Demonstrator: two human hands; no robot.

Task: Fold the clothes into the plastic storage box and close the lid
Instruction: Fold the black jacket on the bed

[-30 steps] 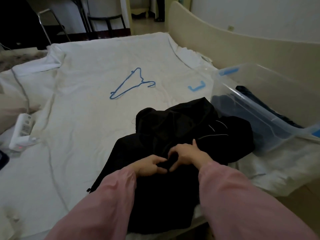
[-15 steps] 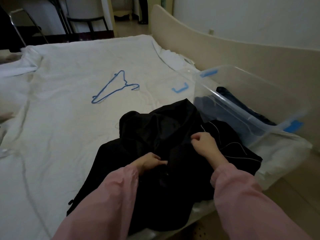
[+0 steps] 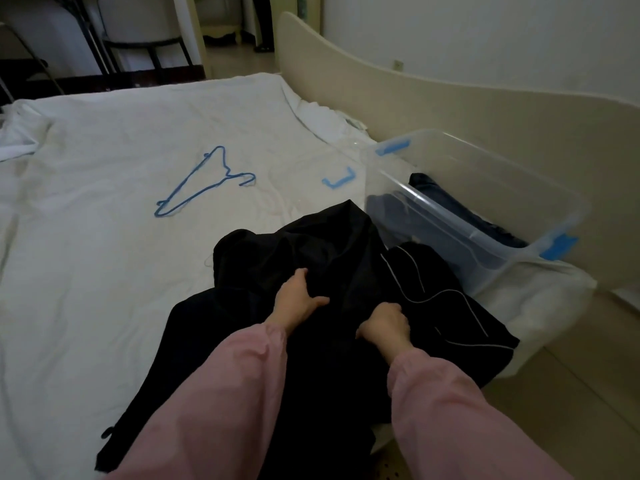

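A black garment point(image 3: 322, 258) with thin white piping lies crumpled on the near edge of the white bed point(image 3: 104, 237). My left hand point(image 3: 298, 299) rests on its middle, fingers curled into the fabric. My right hand point(image 3: 384, 323) grips a fold of the same garment just to the right. A clear plastic storage box point(image 3: 485, 244) with blue latches stands open at the garment's right, dark blue clothes point(image 3: 440, 195) lying inside. Its clear lid point(image 3: 332, 161), with a blue clip, lies flat on the bed left of the box.
A blue wire hanger point(image 3: 204, 181) lies on the sheet beyond the garment. A cream headboard point(image 3: 415, 98) runs behind the box. Chairs point(image 3: 138, 39) stand past the far end of the bed. Bare floor point(image 3: 571, 393) shows at the lower right.
My left hand has moved forward up the garment. My right hand has drawn back toward me, from the piping to a fold lower down. The camera has shifted slightly.
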